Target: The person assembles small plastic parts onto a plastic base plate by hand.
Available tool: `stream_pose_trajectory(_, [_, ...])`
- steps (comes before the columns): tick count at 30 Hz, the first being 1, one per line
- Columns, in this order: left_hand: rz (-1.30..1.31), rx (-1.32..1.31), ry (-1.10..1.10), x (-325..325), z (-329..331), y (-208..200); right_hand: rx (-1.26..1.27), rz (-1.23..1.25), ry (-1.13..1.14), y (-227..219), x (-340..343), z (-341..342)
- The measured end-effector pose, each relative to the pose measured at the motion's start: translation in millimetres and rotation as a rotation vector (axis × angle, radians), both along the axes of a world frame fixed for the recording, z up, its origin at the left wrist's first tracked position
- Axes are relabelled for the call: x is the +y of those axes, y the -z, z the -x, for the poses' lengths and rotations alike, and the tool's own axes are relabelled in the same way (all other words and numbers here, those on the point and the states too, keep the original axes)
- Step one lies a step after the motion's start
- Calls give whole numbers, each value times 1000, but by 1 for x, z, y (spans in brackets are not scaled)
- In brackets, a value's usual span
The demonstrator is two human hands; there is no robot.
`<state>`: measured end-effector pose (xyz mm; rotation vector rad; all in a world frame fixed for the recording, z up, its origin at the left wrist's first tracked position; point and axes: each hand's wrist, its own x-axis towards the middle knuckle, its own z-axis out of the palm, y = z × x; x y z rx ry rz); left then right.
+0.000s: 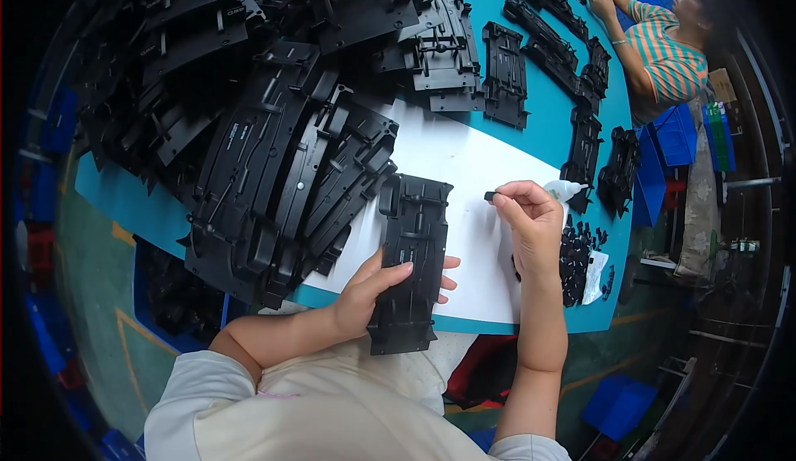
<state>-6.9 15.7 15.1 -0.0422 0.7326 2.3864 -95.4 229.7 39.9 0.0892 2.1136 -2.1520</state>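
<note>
My left hand is closed around a long black moulded plastic panel, thumb across its face and fingertips showing past its right edge. The panel is held upright over the near edge of the table. To the right, my right hand pinches a small black plastic piece between thumb and fingertips, apart from the panel. Beneath that hand lies a white sheet. By my right wrist is a pile of small black parts. A white squeeze bottle lies just behind the right hand.
Stacked black plastic panels fill the table's left and back. More panels line the far right side of the teal table. A clear bag lies by the small parts. Another person works at the far right, near blue bins.
</note>
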Motion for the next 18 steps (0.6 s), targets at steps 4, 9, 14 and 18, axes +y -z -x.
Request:
stream_pose_trajectory(4, [-2,0,-5,0,0,0,54,-35,-25,0,-4,-2])
stream_pose_trajectory(9, [-9,4,-11,0,0,0,144,-150,-132,1,-8,-7])
stream_pose_trajectory(14, [-20,-4,-17,0,-1,0,553,-755,-4,8,4,8])
stream_pose_trajectory(18, [-11,-7,0,0,0,0,558,-836,-1,12,2,11])
